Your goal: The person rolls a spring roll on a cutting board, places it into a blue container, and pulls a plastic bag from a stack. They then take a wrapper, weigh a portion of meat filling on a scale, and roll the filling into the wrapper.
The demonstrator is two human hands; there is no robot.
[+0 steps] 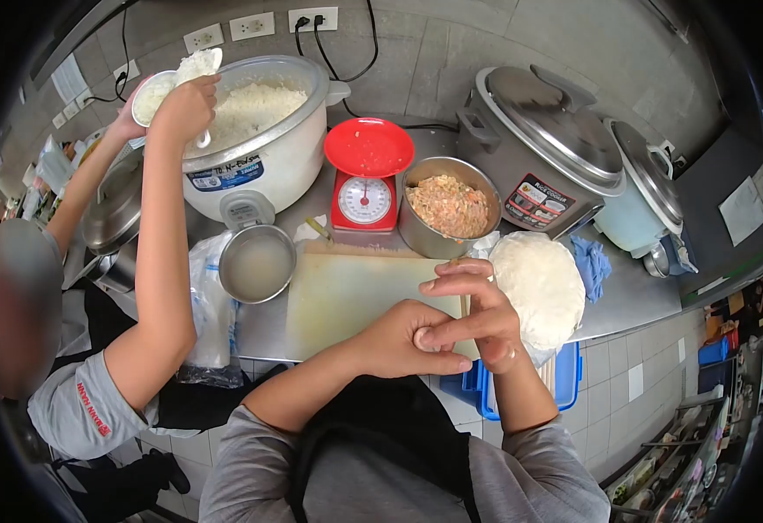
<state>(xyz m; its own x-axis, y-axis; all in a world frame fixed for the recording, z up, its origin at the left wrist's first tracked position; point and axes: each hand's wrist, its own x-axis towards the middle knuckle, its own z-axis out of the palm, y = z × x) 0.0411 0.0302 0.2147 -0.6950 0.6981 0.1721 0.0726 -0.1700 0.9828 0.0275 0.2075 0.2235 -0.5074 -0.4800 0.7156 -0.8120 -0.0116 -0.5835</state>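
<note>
My left hand point(405, 338) is closed, its fingers curled, against my right hand point(482, 318) above the front edge of a cutting board point(355, 292). The right fingers are bent but spread apart, one reaching into the left hand. White residue shows on the right hand. Whether anything small lies between the hands is hidden. Just right of them rests a large white dough-like mass point(538, 288). Behind stands a metal pot point(449, 209) of chopped orange-and-white filling, beside a red kitchen scale point(366, 202) with a red dish.
At left, a co-worker's hand point(188, 109) holds a scoop of rice over a bowl point(150, 98), by an open rice cooker point(259, 148). A metal pan point(258, 263) of cloudy liquid sits nearby. Lidded cookers point(547, 131), a blue cloth point(589, 266) and a blue-rimmed bin point(569, 379) are rightward.
</note>
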